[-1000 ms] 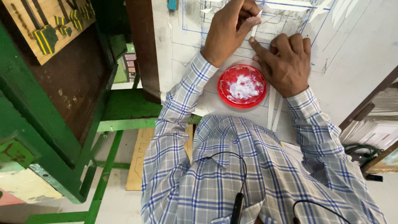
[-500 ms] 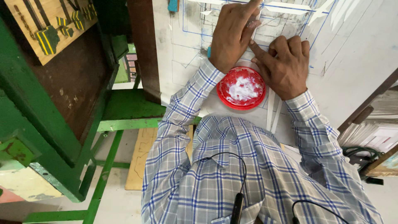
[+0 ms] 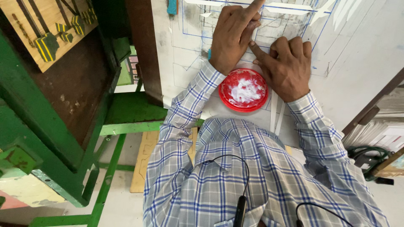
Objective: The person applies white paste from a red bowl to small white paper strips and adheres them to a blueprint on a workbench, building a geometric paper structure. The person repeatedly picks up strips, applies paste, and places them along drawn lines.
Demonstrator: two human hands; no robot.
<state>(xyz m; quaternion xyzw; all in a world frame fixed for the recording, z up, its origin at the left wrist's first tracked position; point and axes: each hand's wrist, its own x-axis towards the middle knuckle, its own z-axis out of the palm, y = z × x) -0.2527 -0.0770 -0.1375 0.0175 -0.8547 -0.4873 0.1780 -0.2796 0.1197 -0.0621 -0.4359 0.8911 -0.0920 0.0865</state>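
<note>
At the top centre of the frame the left hand (image 3: 233, 35) has slid farther up the white drawing board (image 3: 357, 46), index finger pressing flat beside the right hand (image 3: 286, 67), neither gripping anything, the red lid of white paste (image 3: 243, 89) just below them.

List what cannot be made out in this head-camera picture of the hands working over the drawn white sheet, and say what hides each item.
- Head view: left hand hides the sheet beneath it; whether it holds anything cannot be told.
- Right hand hides the lines beneath it.
- Left forefinger tip and the drawing's upper part: cut off by the top edge.
- White stuff in the red lid: its kind cannot be told.
</note>
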